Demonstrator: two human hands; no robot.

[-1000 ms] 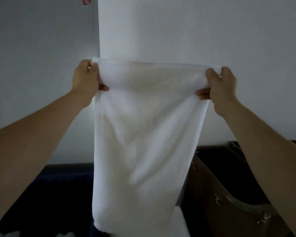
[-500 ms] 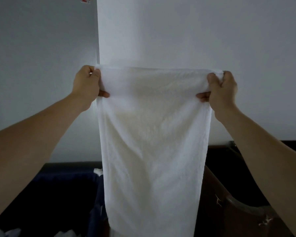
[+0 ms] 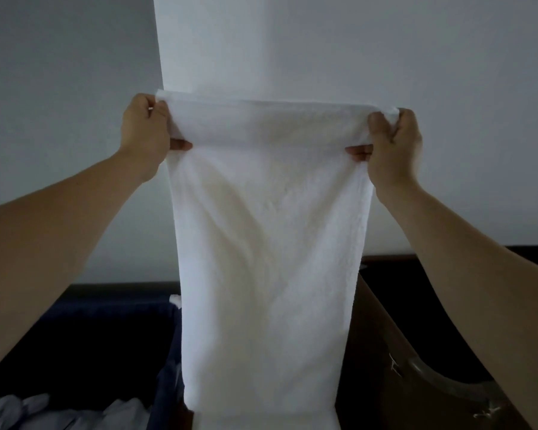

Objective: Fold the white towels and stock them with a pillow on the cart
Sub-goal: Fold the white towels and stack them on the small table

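Observation:
A white towel (image 3: 267,249) hangs lengthwise in front of me, stretched flat between both hands at its top edge. My left hand (image 3: 145,131) grips the top left corner, thumb showing on the near side. My right hand (image 3: 393,144) grips the top right corner the same way. The towel's lower end hangs just above another white cloth surface (image 3: 261,422) at the bottom middle. No pillow is in view.
A dark blue bin (image 3: 112,330) at lower left holds crumpled pale linen (image 3: 44,412). A brown cart compartment (image 3: 395,352) with a curved metal bar (image 3: 441,380) stands at lower right. A grey wall with a white column rises behind.
Both hands have dropped slightly with the towel while the view tilted down. The towel swung from leaning left to hanging straight, and the linen in the bin has come into sight.

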